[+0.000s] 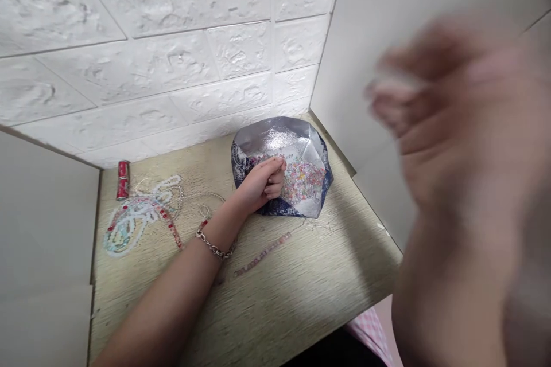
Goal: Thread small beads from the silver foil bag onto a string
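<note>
My left hand (262, 182) rests on the rim of a silver-lined pouch (297, 137) full of small coloured beads (306, 179). Its fingers are curled into a loose pinch over the beads; what they hold is too small to see. A chain bracelet (213, 246) sits on that wrist. My right hand (451, 126) is raised close to the camera at the right and is smeared by motion, so its fingers cannot be read. A partly strung strand of pinkish beads (263, 253) lies on the table in front of the pouch.
The wooden table (301, 298) sits in a corner of white brick-pattern wall (172, 40) with plain panels at both sides. A pile of finished bead strings (138, 215) and a small red tube (123, 179) lie at the left. Pink checked cloth (370, 330) shows at the table's near edge.
</note>
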`<state>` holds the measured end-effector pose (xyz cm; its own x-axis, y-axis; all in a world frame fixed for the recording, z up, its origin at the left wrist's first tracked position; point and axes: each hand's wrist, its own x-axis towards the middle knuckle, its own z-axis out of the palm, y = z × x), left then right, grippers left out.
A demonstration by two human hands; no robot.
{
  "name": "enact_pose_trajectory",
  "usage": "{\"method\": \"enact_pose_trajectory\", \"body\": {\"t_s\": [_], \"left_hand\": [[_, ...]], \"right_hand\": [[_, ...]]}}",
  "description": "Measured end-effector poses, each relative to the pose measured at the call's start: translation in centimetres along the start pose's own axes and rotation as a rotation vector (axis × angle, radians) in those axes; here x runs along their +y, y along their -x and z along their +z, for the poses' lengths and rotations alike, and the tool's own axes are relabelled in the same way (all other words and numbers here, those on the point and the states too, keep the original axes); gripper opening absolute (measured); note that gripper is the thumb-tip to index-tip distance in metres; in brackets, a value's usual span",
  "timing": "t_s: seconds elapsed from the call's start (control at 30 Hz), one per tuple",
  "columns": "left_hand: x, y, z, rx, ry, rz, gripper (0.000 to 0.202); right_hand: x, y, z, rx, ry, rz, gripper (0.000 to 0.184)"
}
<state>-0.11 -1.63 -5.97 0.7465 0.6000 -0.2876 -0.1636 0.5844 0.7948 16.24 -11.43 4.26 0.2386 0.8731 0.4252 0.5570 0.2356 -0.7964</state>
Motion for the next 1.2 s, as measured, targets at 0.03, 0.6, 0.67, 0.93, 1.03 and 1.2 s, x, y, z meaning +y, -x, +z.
{"method": "enact_pose_trajectory", "body": {"t_s": [0.03,0.6,0.67,0.93,1.03,1.2], "left_hand": [[0.0,0.0,0.0,-0.001,0.001,0.001,0.018],[0.3,0.1,0.1,0.039,0.013,-0.024,0.017],[0.3,0.1,0.2,0.043,0.007,-0.024,0.017],[0.3,0.0,0.1,0.031,-0.008,-0.023,0.015],[0.3,0.0,0.1,0.032,-0.011,-0.025,0.015],[0.2,0.1,0.0,0.025,-0.008,-0.031,0.015]], "right_hand": [[0.7,-0.4,1.1,-0.037,-0.004,0.011,0.03],[5.9,-0.4,5.3,-0.459,0.869,0.136,0.021],[5.8,-0.6,5.7,-0.476,0.902,0.161,0.021],[5.7,-0.7,6.3,-0.565,1.015,0.137,0.019],[5.8,-0.6,6.5,-0.578,1.003,0.132,0.021],[6.0,-0.5,6.4,-0.453,0.83,0.143,0.02]]}}
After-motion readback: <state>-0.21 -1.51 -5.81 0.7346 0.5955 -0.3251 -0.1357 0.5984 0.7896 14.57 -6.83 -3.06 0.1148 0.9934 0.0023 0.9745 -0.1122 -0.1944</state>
